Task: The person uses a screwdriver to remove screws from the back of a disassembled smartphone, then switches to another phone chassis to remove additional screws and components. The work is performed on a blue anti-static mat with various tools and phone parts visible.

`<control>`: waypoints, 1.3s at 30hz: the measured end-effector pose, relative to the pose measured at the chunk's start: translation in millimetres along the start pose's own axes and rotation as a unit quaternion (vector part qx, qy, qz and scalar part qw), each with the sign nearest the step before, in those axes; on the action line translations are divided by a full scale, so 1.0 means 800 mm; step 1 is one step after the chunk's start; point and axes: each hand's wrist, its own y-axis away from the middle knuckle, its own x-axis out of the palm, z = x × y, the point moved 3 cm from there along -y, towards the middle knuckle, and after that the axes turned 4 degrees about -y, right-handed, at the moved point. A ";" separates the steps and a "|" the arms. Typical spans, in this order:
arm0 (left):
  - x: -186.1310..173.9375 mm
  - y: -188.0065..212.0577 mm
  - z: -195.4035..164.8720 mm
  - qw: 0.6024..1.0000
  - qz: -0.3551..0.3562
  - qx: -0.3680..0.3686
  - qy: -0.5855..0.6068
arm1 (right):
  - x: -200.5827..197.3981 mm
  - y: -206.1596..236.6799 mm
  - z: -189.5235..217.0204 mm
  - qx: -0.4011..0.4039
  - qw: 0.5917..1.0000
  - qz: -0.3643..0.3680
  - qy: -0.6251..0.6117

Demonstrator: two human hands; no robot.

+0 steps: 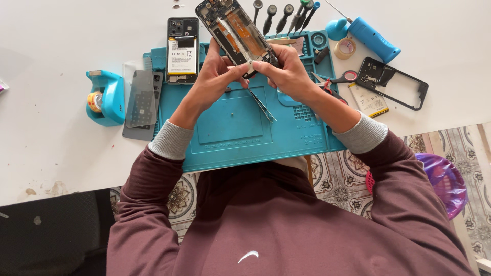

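My left hand [217, 71] and my right hand [287, 71] together hold an opened phone body [235, 30] with its back off, tilted above a blue work mat [230, 133]. Both hands grip its lower end, fingers meeting at the bottom edge. Metal tweezers [262, 105] stick out below the hands, pointing down over the mat; which hand holds them I cannot tell. My maroon sleeves with grey cuffs reach in from below.
A second opened phone with its battery [182, 50] lies at the mat's upper left, a grey phone panel [142, 102] and blue tape dispenser [106, 97] left of it. Screwdrivers [286, 15], a tape roll [346, 48], scissors [337, 79], a black phone frame [394, 82] and loose battery [369, 99] lie right.
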 end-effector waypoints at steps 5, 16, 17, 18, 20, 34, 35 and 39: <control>-0.002 0.001 0.002 0.999 -0.012 -0.037 0.025 | -0.001 0.000 0.002 -0.005 1.000 0.008 0.001; -0.002 0.000 -0.004 1.000 0.028 0.011 -0.008 | -0.001 0.001 -0.001 0.021 0.992 0.036 -0.120; -0.002 0.000 -0.004 0.999 0.030 0.012 -0.007 | -0.003 0.001 -0.001 0.025 0.991 0.037 -0.124; -0.002 0.001 -0.005 0.999 0.031 0.013 -0.005 | -0.004 0.001 -0.002 0.030 0.990 0.037 -0.129; -0.002 0.001 -0.006 0.999 0.031 0.015 -0.007 | -0.004 0.000 -0.002 0.037 0.990 0.033 -0.128; -0.006 0.004 -0.003 1.000 0.019 0.007 -0.009 | -0.006 0.001 -0.002 0.022 0.994 0.033 -0.099; -0.006 0.004 -0.002 1.000 0.017 0.003 -0.007 | -0.006 0.002 -0.002 0.026 0.994 0.031 -0.099; -0.001 0.005 0.003 1.000 0.008 -0.006 0.009 | -0.007 0.002 -0.001 0.052 0.992 0.001 -0.118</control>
